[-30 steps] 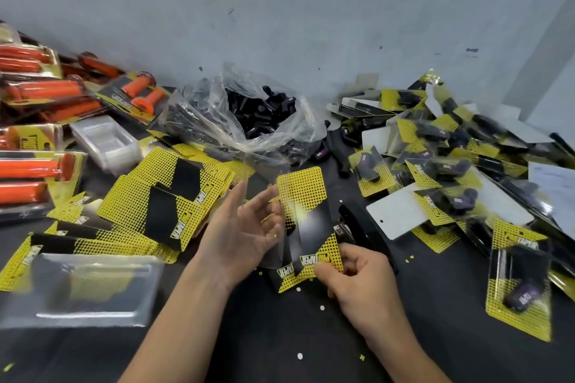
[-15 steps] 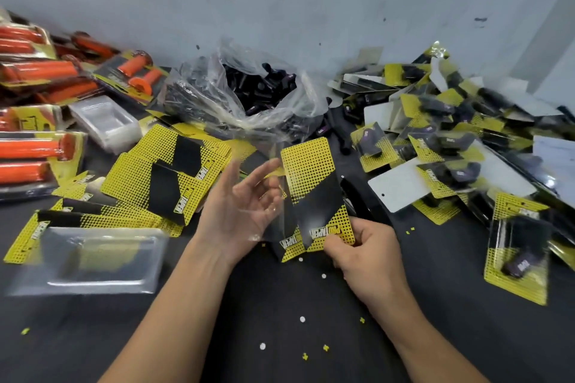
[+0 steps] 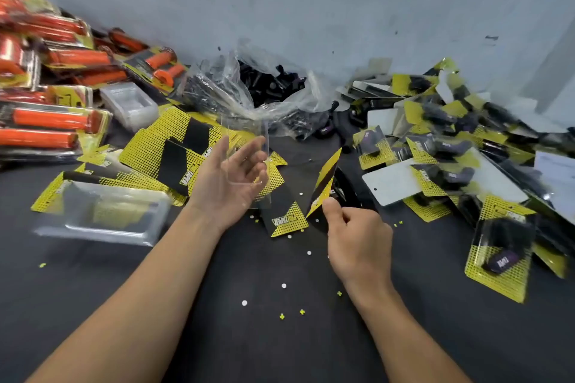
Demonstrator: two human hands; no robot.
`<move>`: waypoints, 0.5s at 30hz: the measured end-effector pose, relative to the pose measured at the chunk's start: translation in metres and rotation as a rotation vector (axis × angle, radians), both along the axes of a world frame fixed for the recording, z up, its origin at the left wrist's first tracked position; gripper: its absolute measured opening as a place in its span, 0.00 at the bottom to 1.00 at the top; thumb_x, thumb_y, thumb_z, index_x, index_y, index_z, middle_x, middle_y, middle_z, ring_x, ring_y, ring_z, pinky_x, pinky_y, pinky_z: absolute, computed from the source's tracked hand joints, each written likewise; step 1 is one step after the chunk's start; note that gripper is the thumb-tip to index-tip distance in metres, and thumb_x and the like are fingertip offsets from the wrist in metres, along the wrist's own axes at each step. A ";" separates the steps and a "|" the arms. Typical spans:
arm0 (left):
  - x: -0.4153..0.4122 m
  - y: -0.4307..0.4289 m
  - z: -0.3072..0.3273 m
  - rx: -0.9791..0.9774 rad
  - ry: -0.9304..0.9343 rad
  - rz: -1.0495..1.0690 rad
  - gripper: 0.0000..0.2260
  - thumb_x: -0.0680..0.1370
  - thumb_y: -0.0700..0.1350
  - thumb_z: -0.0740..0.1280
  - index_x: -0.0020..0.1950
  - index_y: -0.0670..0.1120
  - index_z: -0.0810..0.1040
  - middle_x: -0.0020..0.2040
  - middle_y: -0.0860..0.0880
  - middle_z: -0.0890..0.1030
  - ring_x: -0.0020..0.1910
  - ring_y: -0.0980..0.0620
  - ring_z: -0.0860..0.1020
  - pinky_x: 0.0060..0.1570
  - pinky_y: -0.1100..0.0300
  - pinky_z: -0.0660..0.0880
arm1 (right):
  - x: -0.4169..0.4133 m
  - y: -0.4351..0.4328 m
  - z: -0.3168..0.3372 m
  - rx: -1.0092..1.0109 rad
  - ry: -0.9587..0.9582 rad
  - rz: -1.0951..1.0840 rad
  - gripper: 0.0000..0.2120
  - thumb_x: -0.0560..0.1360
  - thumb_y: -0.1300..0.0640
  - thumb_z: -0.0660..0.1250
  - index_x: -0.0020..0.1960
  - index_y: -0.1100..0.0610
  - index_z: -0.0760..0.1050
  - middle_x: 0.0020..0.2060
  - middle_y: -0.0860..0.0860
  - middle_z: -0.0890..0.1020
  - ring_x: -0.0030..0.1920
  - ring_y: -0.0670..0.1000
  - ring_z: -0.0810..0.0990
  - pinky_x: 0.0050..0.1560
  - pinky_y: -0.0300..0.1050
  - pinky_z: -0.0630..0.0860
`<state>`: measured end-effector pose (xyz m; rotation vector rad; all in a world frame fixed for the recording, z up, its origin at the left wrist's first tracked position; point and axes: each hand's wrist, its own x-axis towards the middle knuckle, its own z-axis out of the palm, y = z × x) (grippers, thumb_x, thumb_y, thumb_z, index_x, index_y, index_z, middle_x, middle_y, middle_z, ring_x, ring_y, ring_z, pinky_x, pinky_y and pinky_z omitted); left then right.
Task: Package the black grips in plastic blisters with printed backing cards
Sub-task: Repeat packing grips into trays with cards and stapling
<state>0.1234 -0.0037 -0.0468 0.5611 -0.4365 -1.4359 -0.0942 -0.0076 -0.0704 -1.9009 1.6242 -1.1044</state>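
Observation:
My left hand is raised palm-up over the dark table and holds a clear plastic blister in its loosely curled fingers. My right hand pinches the lower edge of a yellow-and-black backing card, which stands almost edge-on to the camera. Another printed card lies flat on the table between my hands. Loose black grips fill an open clear plastic bag at the back by the wall.
A spread of flat backing cards and a large empty blister tray lie to the left. Packaged orange grips pile up far left. Finished black-grip packs heap on the right. Small punched scraps dot the dark table.
My hands have drawn apart. The card my right hand holds has turned from face-on to nearly edge-on, a second card now lies flat on the table, and the blister stays in my left hand.

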 end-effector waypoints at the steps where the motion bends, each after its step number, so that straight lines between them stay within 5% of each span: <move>1: 0.001 -0.001 0.000 -0.001 0.007 0.008 0.25 0.80 0.61 0.64 0.61 0.41 0.83 0.49 0.46 0.80 0.43 0.53 0.78 0.41 0.62 0.82 | 0.001 0.003 0.002 -0.043 0.001 0.015 0.29 0.81 0.41 0.63 0.26 0.55 0.66 0.20 0.47 0.72 0.25 0.49 0.70 0.28 0.46 0.61; 5: 0.003 -0.009 -0.005 0.004 0.010 0.070 0.25 0.77 0.61 0.67 0.57 0.41 0.86 0.47 0.46 0.81 0.42 0.53 0.79 0.42 0.62 0.81 | 0.016 0.011 0.007 -0.266 -0.039 0.174 0.24 0.82 0.48 0.67 0.30 0.49 0.64 0.21 0.45 0.67 0.25 0.47 0.68 0.29 0.39 0.62; 10: 0.004 -0.026 -0.008 0.024 -0.059 0.123 0.29 0.76 0.63 0.66 0.67 0.43 0.81 0.47 0.47 0.81 0.43 0.52 0.79 0.49 0.60 0.79 | 0.053 -0.022 0.038 -0.371 0.088 0.218 0.06 0.80 0.55 0.66 0.47 0.50 0.81 0.38 0.48 0.81 0.42 0.53 0.77 0.44 0.48 0.73; 13: 0.005 -0.034 -0.011 0.026 -0.097 0.115 0.27 0.79 0.63 0.63 0.69 0.45 0.79 0.48 0.49 0.80 0.43 0.53 0.80 0.50 0.58 0.79 | 0.082 -0.072 0.064 -0.305 0.118 0.212 0.12 0.81 0.61 0.64 0.59 0.52 0.83 0.49 0.55 0.82 0.57 0.56 0.76 0.57 0.47 0.73; 15: 0.007 -0.036 -0.013 0.022 -0.127 0.090 0.23 0.82 0.62 0.60 0.66 0.47 0.80 0.49 0.49 0.79 0.46 0.53 0.79 0.51 0.57 0.80 | 0.102 -0.107 0.082 -0.302 0.162 0.206 0.15 0.80 0.64 0.61 0.61 0.55 0.82 0.53 0.57 0.83 0.62 0.56 0.74 0.56 0.44 0.69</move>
